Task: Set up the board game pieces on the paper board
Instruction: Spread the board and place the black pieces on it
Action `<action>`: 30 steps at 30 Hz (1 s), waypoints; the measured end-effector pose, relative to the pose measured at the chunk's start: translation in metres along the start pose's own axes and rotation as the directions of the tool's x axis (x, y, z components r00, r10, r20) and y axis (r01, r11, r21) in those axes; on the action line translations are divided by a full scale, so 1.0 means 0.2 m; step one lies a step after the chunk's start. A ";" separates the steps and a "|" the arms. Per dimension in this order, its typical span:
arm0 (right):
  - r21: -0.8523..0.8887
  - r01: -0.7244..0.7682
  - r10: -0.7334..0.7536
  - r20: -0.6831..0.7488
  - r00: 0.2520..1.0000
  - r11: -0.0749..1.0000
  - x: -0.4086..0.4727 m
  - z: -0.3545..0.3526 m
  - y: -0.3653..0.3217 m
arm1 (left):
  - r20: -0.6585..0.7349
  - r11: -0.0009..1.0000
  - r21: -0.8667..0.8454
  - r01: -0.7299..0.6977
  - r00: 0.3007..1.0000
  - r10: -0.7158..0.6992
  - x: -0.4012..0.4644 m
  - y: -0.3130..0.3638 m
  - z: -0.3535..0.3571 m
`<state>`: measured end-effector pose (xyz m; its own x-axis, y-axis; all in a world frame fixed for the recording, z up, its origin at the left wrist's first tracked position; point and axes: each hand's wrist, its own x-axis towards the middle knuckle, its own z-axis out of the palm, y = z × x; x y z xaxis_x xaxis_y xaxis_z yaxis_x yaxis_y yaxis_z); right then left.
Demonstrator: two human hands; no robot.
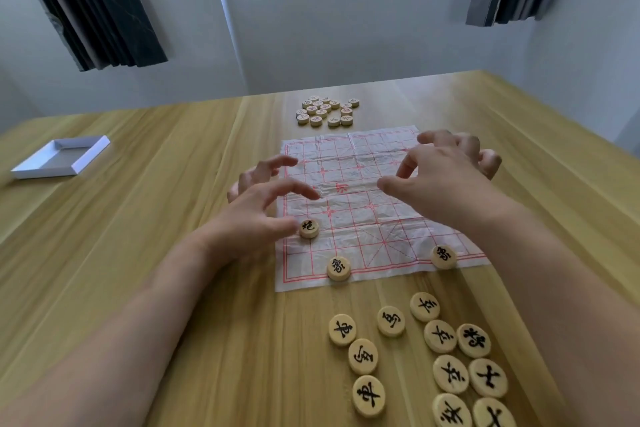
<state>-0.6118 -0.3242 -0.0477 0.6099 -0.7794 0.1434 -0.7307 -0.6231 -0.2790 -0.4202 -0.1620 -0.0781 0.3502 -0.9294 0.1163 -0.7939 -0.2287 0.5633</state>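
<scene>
Paper board (360, 204) lies crinkled on the worktop (173, 218). Left hand (256, 215) touches a piece (309, 228) at its left edge, fingers spread; right hand (446, 170) hovers loose, holding nothing. A bump could slide the thin paper and shift pieces.

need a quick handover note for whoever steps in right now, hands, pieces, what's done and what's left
Left hand: fingers spread, thumb touching the cannon piece on the paper board, near its left edge.
Right hand: hovers over the board's right side, fingers loosely curled, holding nothing.
Done: three black pieces on the board, the cannon plus two elephant pieces on the near row.
Left: the near pile of black pieces on the table, and the far pile beyond the board, untouched.
The white box lid sits far left.
</scene>
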 end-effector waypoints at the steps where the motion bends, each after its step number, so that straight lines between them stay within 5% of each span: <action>1: -0.015 -0.005 0.005 0.015 1.000 1.000 0.00 -0.01 0.02 | -0.046 1.000 -0.008 0.011 0.999 -0.011 0.01 0.02 0.01; 13: -0.104 -0.098 0.122 0.256 0.959 0.990 -0.01 -0.13 0.26 | -0.390 0.983 0.156 0.095 0.920 -0.027 0.15 0.38 0.08; 30: -0.144 -0.164 0.192 0.216 0.957 0.976 0.03 -0.09 0.30 | -0.388 0.972 0.189 0.140 0.920 -0.058 0.13 0.38 0.12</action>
<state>-0.6571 -0.3673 -0.0472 0.5095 -0.8518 -0.1216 -0.8571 -0.4900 -0.1591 -0.4833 -0.2102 -0.0510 0.5607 -0.7294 0.3919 -0.8163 -0.4074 0.4096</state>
